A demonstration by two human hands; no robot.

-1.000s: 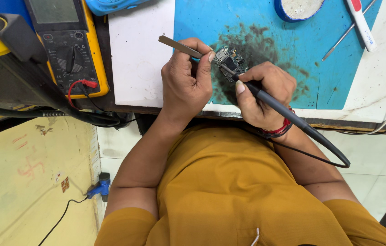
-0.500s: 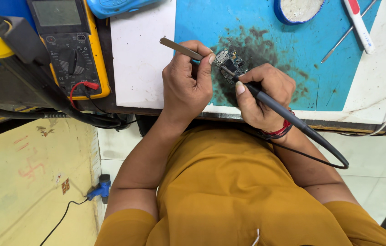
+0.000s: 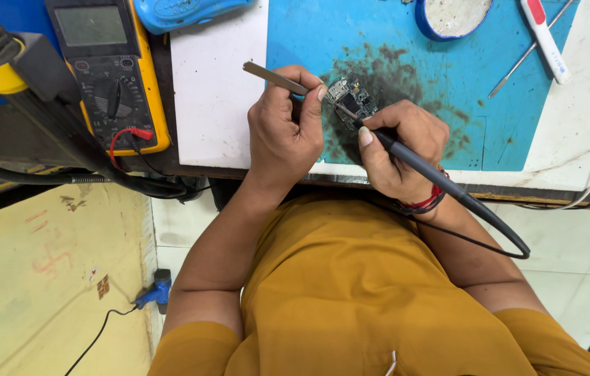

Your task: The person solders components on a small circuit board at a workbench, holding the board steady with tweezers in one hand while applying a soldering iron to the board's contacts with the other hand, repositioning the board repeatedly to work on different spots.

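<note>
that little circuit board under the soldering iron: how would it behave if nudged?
The circuit board looks small and thin, so probably light and apt to slide on the smooth blue mat. It is likely stiff but fragile, with bare parts showing. The left hand steadies it with tweezers.

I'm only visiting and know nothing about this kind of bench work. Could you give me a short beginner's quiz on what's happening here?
1. True or false: the right hand holds a black soldering iron like a pen.
2. Which tool is in the left hand? A) metal tweezers B) a screwdriver C) a brush
3. Fill in: the small circuit board lies on a ____ mat.
Key: 1 true; 2 A; 3 blue.
</note>
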